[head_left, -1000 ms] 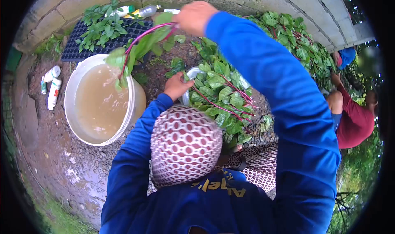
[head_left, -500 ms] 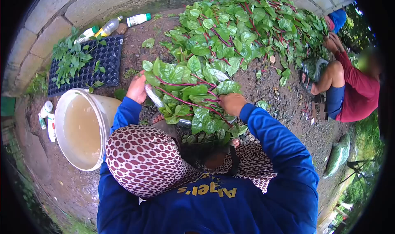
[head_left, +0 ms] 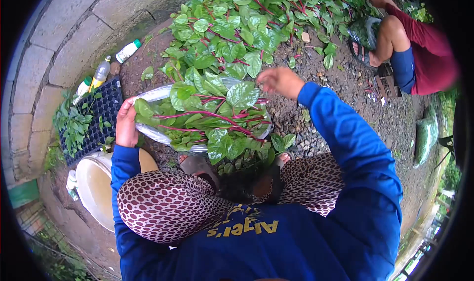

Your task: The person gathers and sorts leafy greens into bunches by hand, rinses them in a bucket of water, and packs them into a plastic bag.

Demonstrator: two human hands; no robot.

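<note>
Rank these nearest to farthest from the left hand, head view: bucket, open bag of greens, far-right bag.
1. Open bag of greens: its edge in the left hand.
2. Bucket: left side, lower in view.
3. Far-right bag: on the ground.

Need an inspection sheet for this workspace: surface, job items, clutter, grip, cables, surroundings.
Surface: ground, soil with gravel, uneven.
Job items: red-stemmed greens lying in a clear plastic bag; larger heap of greens on the ground beyond it.
Clutter: bucket, partly hidden, black seedling tray and bottles, all toward the left.
Grip: left hand on the bag's left end; right hand by its upper right, fingers loosely bent, any hold unclear.
Cables: nothing seen.
Surroundings: block wall at upper left; another person in maroon at upper right.
</note>
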